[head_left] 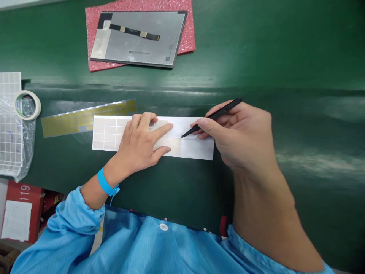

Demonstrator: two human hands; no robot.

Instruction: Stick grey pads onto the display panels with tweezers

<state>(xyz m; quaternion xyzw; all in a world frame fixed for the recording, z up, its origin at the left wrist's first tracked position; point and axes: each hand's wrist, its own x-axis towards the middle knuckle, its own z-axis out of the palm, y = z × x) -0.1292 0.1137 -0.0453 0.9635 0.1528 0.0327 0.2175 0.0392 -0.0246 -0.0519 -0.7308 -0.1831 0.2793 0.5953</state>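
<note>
A white backing strip [196, 146] lies on the green mat, with pale rectangular stickers [110, 133] in a grid over its left part. My left hand [142, 139] rests on the strip with its fingers spread, pressing it flat. In my right hand [228, 127] is a pair of black tweezers [218, 113], held like a pen. Their tip meets the strip at the right edge of the stickers, just right of my left fingers. Whether the tip pinches a sticker is too small to tell.
A display panel [142, 42] with a ribbon cable lies on pink bubble wrap [186, 34] at the back. Behind the strip is a sheet of yellow labels [62, 123]. At the left, a roll of masking tape [37, 104] sits on plastic-wrapped sticker sheets [11, 144].
</note>
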